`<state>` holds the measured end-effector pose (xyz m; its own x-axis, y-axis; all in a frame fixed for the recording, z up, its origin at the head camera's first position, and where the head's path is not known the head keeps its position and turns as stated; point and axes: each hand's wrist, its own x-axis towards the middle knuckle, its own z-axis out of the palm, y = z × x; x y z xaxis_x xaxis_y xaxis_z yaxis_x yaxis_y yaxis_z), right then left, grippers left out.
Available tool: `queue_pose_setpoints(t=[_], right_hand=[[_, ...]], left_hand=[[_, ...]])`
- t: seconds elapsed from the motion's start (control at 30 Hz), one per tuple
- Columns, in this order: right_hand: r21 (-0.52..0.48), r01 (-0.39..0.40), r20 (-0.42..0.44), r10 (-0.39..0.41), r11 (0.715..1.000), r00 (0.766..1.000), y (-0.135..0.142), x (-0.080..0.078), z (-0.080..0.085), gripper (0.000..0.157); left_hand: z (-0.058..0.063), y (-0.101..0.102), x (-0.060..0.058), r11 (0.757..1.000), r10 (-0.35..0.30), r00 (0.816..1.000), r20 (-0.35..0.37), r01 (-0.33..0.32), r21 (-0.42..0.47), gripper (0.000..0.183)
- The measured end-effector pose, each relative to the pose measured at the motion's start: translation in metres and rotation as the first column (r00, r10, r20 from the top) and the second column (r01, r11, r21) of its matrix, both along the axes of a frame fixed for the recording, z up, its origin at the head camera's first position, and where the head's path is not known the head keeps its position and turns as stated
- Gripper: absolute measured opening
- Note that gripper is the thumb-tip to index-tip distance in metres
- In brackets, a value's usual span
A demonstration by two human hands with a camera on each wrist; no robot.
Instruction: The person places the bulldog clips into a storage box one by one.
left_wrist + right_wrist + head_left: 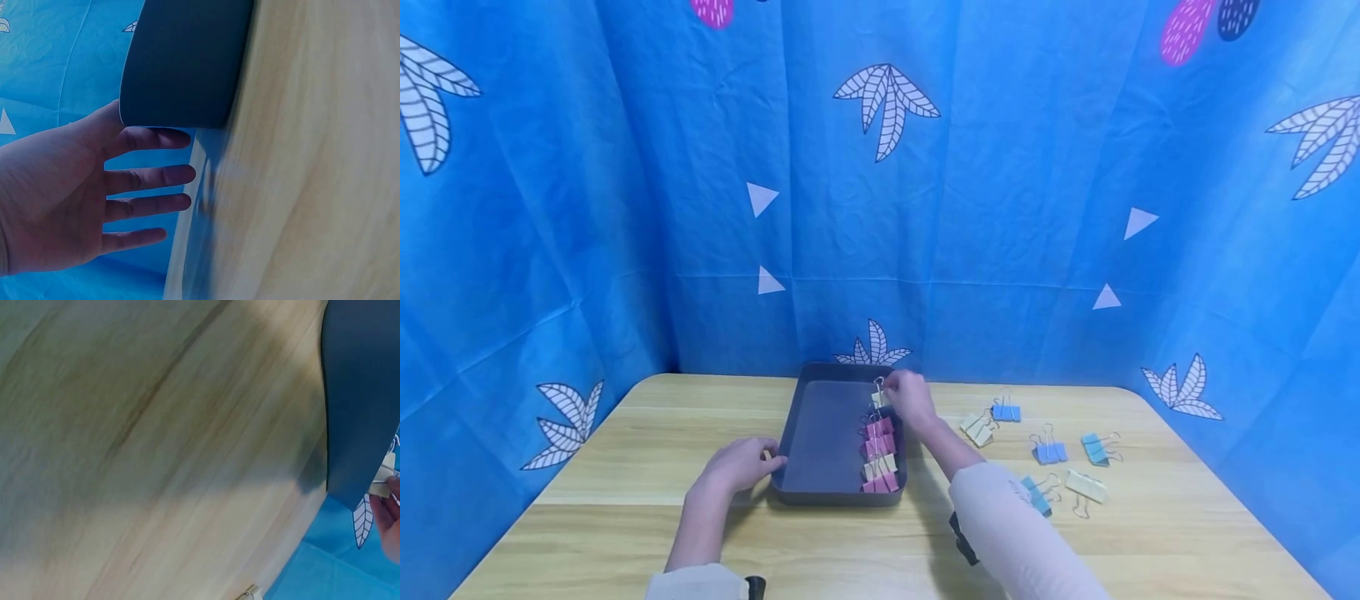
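Yellow clip [878,400] sits pinched by the right hand [910,398], partly covered; the right wrist view crops that hand. The left hand [739,463], fingers spread, touches the tray [835,499].

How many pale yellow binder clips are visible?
4: one yellow clip in the right hand, one between pink clips in the tray; right of it, on the table, one farther back, one nearer. The hand may hide others.

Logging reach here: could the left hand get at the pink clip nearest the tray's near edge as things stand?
Probably yes: the left hand is at the left rim of the tray, only bare tray floor lies between that rim and the pink clip, and the right hand is farther back.
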<state>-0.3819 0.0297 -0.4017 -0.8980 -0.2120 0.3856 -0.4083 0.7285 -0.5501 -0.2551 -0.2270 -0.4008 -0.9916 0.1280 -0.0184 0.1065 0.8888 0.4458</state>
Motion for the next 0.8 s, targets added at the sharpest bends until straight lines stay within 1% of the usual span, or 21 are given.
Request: queue_pose_setpoints(t=[0.1,0.23,0.37,0.5,0.6,0.67,0.8], right_hand=[[0.008,-0.019,0.026,0.019,1.000,0.999,-0.001,0.000,-0.003,0.008],[0.031,-0.034,0.052,0.032,0.999,0.998,-0.001,0.000,-0.006,0.008],[0.079,-0.035,0.056,0.031,0.996,0.998,-0.001,0.001,-0.009,0.008],[0.148,-0.020,0.045,0.013,0.989,0.999,-0.001,0.004,-0.009,0.007],[0.232,0.000,-0.009,0.002,0.973,1.000,-0.002,0.006,-0.008,0.007],[0.289,0.012,-0.058,0.005,0.957,0.998,-0.002,0.008,-0.007,0.005],[0.384,0.041,-0.150,0.018,0.923,0.988,-0.003,0.011,-0.006,0.005]], left_hand=[[-0.001,0.000,0.000,1.000,0.007,1.000,0.005,-0.007,0.007,0.033],[-0.001,0.000,-0.001,1.000,0.001,1.000,0.001,-0.001,0.008,0.035],[-0.001,-0.001,0.000,1.000,0.002,1.000,0.001,-0.002,-0.002,0.035],[-0.001,-0.002,0.000,1.000,-0.001,1.000,0.001,0.001,0.000,0.036],[-0.001,-0.002,0.000,1.000,-0.003,1.000,0.000,0.003,0.001,0.036],[-0.001,-0.002,0.000,1.000,-0.001,1.000,0.000,0.001,-0.001,0.035],[-0.001,-0.001,0.000,1.000,0.005,1.000,0.005,-0.005,-0.005,0.034]])
